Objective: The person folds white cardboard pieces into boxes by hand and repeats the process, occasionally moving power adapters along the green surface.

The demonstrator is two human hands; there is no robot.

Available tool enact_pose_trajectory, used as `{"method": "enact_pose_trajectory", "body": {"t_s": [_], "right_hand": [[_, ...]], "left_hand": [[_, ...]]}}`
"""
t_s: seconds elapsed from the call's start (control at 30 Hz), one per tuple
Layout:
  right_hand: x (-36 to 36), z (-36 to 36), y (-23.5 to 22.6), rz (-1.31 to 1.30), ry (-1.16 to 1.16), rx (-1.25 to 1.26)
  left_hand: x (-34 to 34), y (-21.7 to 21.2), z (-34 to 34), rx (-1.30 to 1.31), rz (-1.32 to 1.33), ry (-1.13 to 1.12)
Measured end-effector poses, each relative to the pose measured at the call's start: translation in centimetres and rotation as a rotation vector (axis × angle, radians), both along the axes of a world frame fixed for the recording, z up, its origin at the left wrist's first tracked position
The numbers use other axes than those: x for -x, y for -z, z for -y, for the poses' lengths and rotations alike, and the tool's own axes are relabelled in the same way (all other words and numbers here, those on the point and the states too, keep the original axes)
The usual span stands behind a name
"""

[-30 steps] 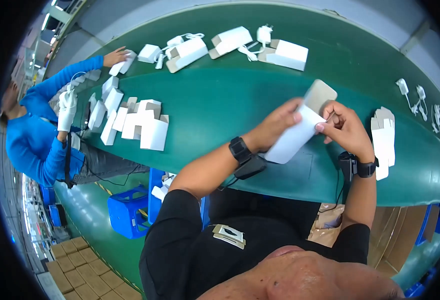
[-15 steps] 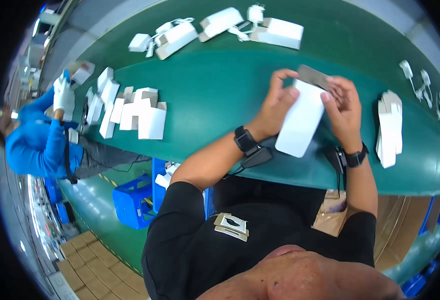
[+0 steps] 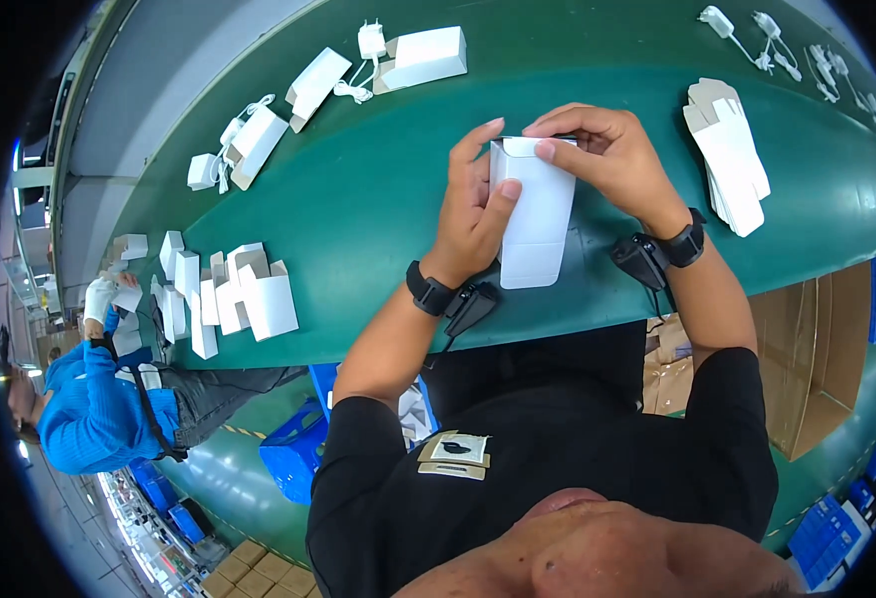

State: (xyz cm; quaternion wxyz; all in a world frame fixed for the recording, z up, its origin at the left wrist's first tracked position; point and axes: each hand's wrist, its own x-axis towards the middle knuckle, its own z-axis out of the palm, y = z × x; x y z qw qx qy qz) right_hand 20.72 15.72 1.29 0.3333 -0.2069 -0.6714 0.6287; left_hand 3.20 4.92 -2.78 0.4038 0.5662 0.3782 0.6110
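Between my two hands stands a small white carton [image 3: 538, 204] just above the green table, its lower flap hanging toward me. My left hand [image 3: 478, 204] grips its left side, thumb on the front face and fingers along the edge. At the carton's top, my right hand [image 3: 602, 154] is closed on the upper edge, its thumb pressing the top flap and its fingers behind. On the right lies a stack of flat white carton blanks [image 3: 727, 159]. To the left stand several folded white cartons [image 3: 269, 299], some with open ends.
Along the far side lie white cartons [image 3: 428, 58] and white power adapters [image 3: 371, 42] with cables. More adapters [image 3: 719, 22] lie at the far right. A co-worker in a blue top [image 3: 109, 409] works at the left. A large cardboard box [image 3: 817, 359] stands below the table's right side.
The carton in my hands has gone from a flattened piece to an opened-out box shape. My right hand has moved onto its top edge. The view has turned somewhat.
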Motion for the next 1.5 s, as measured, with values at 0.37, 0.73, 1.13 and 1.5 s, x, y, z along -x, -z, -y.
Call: {"method": "enact_pose_trajectory", "body": {"t_s": [0.37,0.73,1.13,1.5], "right_hand": [[-0.6,1.5,-0.7,0.049,-0.076,-0.123],[1.9,15.4,0.8,0.191,0.005,-0.540],[1.0,26.3,-1.6,0.514,-0.024,-0.662],[-20.8,17.9,6.4,1.201,0.567,-0.863]], "left_hand": [[-0.3,-0.4,2.5,0.035,0.069,-0.025],[2.5,2.4,14.6,-0.058,0.171,-0.006],[8.2,-2.5,41.3,-0.058,-0.587,-0.791],[16.8,13.0,60.0,0.643,-0.684,-1.586]]}}
